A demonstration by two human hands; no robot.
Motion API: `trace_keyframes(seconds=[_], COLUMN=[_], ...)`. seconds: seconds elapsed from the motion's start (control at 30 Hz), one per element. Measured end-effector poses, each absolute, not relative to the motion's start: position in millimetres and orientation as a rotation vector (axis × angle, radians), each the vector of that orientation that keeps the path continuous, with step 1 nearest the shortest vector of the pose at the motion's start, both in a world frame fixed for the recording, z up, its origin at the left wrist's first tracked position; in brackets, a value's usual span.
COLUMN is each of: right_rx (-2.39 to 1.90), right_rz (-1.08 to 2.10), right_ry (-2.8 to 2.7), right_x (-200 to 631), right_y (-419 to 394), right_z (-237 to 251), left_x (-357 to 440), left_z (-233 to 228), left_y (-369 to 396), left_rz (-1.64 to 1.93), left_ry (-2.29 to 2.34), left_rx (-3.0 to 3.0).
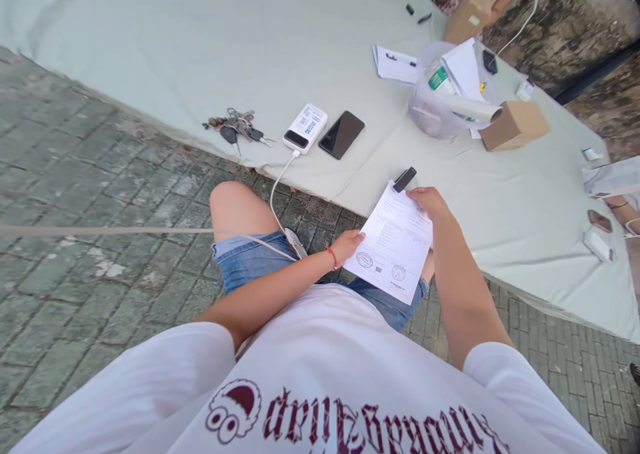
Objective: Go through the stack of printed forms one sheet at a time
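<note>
While the left hand [347, 244] pinches the printed sheet [395, 244] at its left edge and the right hand [429, 201] grips its top corner, the sheet lies over the lap, near the cloth's [200, 54] front edge. It looks light, limp, easily creased; opposite edges seem the best hold.

An outdoor spot on paved ground is shown, set up as a makeshift work area: grey paving bricks [75, 174] are covered by a pale green cloth [200, 41] spread flat. On it are laid a bunch of keys [236, 127], a power bank [305, 128], a smartphone [341, 134], cardboard boxes [515, 125] and printed forms [395, 64], beside a rough stone wall [565, 21]
</note>
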State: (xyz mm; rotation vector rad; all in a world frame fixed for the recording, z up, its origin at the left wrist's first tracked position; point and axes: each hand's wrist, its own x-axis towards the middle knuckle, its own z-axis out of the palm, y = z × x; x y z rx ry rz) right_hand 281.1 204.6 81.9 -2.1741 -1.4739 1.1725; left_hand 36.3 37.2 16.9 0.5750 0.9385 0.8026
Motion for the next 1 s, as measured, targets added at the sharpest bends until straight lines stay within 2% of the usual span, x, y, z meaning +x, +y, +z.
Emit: trace_keyframes(seconds=[0.07,0.17,0.3,0.4,0.6,1.0], right_rx=[-2.208,-2.201,-2.017,-1.938,-2.045,-2.001], right_rz=[1.060,0.730,0.371,0.370,0.504,0.328], right_ry=[-1.569,-1.704,-1.850,-1.974,-2.146,-2.329], right_x=[280.4,275.3,258.2,239.2,212.8,207.3], right_y=[204.9,209.0,220.7,233.0,248.4,226.5], right_z=[82.5,84.9,85.1,77.4,62.4,63.1], left_x=[37.5,40.5,42.8,43.0,41.2,38.5], left_z=[16.5,17.9,20.4,21.0,22.3,21.3], left_y=[35.2,34.3,32.5,30.2,25.9,20.6], left_rz=[0.796,0.761,0.726,0.722,0.705,0.685], left_ry=[0.925,0.900,0.912,0.922,0.961,1.075], left_rx=[0.557,0.504,0.454,0.445,0.467,0.605])
